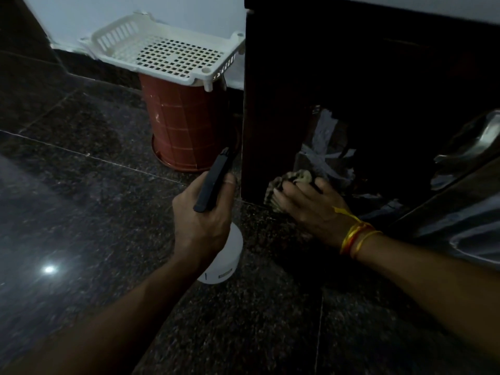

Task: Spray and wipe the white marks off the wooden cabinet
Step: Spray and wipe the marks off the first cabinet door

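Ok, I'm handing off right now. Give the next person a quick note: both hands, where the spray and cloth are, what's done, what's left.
Left hand: grips the spray bottle by its black trigger head, held above the dark floor, nozzle toward the cabinet.
Right hand: holds a crumpled cloth against the cabinet's lower front, near the floor.
Done: wiping is under way at the bottom corner.
Left: white marks still streak the wood above and right of the cloth; spray and wipe those.
Nearby: a red bucket with a white basket on top, left of the cabinet.
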